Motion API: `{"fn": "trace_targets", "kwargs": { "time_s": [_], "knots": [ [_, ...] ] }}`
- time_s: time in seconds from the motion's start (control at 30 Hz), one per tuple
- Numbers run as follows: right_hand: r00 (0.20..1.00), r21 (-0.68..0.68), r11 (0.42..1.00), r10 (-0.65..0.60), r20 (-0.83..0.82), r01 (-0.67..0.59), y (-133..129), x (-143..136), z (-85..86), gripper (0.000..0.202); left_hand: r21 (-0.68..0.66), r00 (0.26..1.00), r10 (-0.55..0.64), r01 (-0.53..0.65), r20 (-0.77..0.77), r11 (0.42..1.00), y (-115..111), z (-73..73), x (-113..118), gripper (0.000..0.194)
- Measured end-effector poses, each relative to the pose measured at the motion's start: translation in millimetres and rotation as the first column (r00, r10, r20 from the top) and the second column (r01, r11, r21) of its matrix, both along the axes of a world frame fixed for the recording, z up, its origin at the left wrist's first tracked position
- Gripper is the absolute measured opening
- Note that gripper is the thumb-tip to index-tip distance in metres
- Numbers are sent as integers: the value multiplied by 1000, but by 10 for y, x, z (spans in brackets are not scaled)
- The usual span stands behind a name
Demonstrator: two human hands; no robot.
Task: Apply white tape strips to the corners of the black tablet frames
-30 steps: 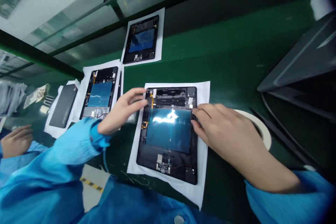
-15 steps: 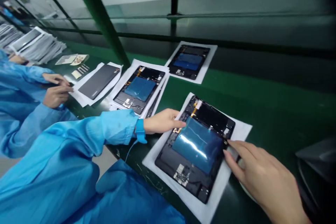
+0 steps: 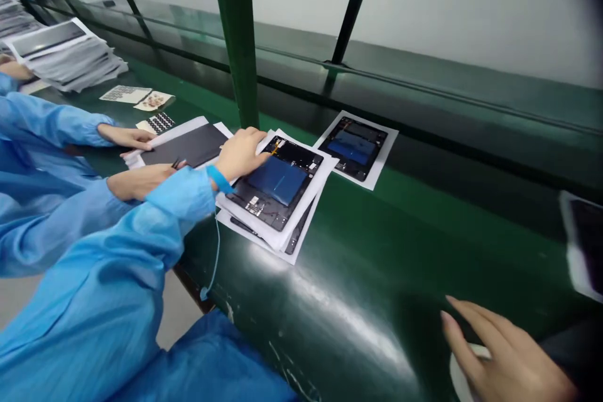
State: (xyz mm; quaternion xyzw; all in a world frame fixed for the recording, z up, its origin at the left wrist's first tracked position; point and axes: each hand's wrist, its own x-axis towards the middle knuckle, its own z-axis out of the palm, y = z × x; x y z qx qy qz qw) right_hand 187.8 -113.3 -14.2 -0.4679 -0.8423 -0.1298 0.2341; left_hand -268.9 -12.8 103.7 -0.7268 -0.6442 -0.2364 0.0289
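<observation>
- On the leftmost visible stretch of the glossy green worktop (image 3: 377,245), toward its far edge: a thick pile of papers (image 3: 78,66), loose and uneven at the sides.
- Right of that: a pale printed sheet (image 3: 123,94), a patterned card (image 3: 154,100) just beside, and a small sheet with dark rows (image 3: 159,123).
- Nearer the worktop's near edge: a co-worker's hands (image 3: 126,137) at a flat, matte dark grey panel (image 3: 186,146), with white paper beneath.
- Left hand (image 3: 239,154): reaches to the open tablet (image 3: 277,217), fingers half bent, thumb over its left side; cannot tell whether gripping. Blue band (image 3: 220,179) around the wrist.
- Open tablet: lies on layered white paper, set back from the near edge; holds a smooth blue rectangle (image 3: 280,179) and an orange ribbon (image 3: 277,147) in a shallow black housing. Underneath, partly showing: another dark tablet (image 3: 301,226).
- Toward the far edge, right of a green post (image 3: 238,44): a second open tablet (image 3: 362,132), also blue inside.
- Right hand (image 3: 513,352): thumb and fingers parted, holding nothing, above a smooth, pale, rounded object (image 3: 458,374), partly hidden.
</observation>
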Motion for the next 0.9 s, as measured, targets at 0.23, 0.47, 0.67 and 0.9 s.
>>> {"fn": "trace_targets", "kwargs": {
  "time_s": [0.23,0.47,0.67,0.9],
  "knots": [
    [937,-286,942,-73,341,177,1155,-1298,419,28,-73,616,-772,772,-157,631,-951,-656,964,24],
    [871,-408,882,-6,491,236,2242,-2024,311,34,-170,435,-892,876,-121,451,-1128,-1066,1162,13],
    [815,-485,833,74,575,267,2458,-2191,252,39,-114,454,-888,881,-67,459,-1167,-1072,1112,10],
    [791,-476,820,49,610,316,2514,-2014,318,38,-66,476,-877,875,-68,480,-1219,-1119,1122,14]
  ]
}}
